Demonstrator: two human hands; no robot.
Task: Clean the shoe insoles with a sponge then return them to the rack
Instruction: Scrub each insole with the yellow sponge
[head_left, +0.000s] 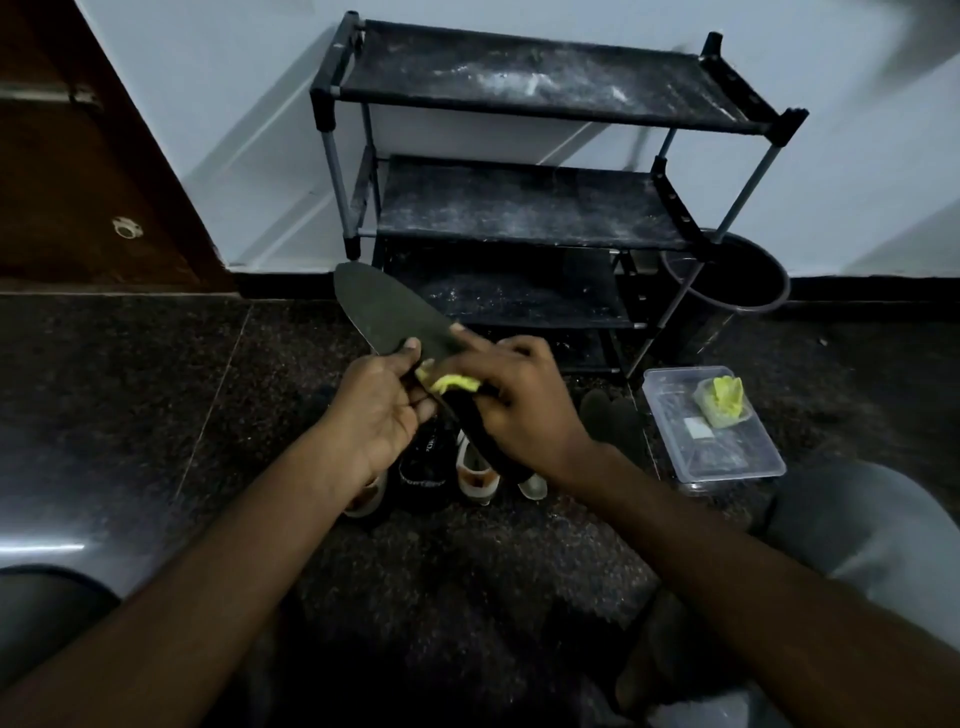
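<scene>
- My left hand (387, 410) has the black insole (384, 317) held up in the air: thumb on top, fingers curled under its middle.
- The insole runs diagonally. Its toe points up-left toward the bottom-left leg of the rack (519, 208), and its heel is under my right wrist.
- My right hand (524, 400) is curled over the yellow sponge (452, 383), pushing it flat onto the insole's top face right beside my left thumb.
- The rack stands against the wall, and its top 2 shelves are bare and dusty white.
- The shoes (423, 467) are on the floor straight under my hands.
- What looks like 2 more dark insoles (613, 421) lie on the floor to my right.
- Just past those is a clear plastic tub (727, 457) with another yellow sponge (724, 397) in it.
- A dark bucket (753, 291) sits by the rack's right leg.
</scene>
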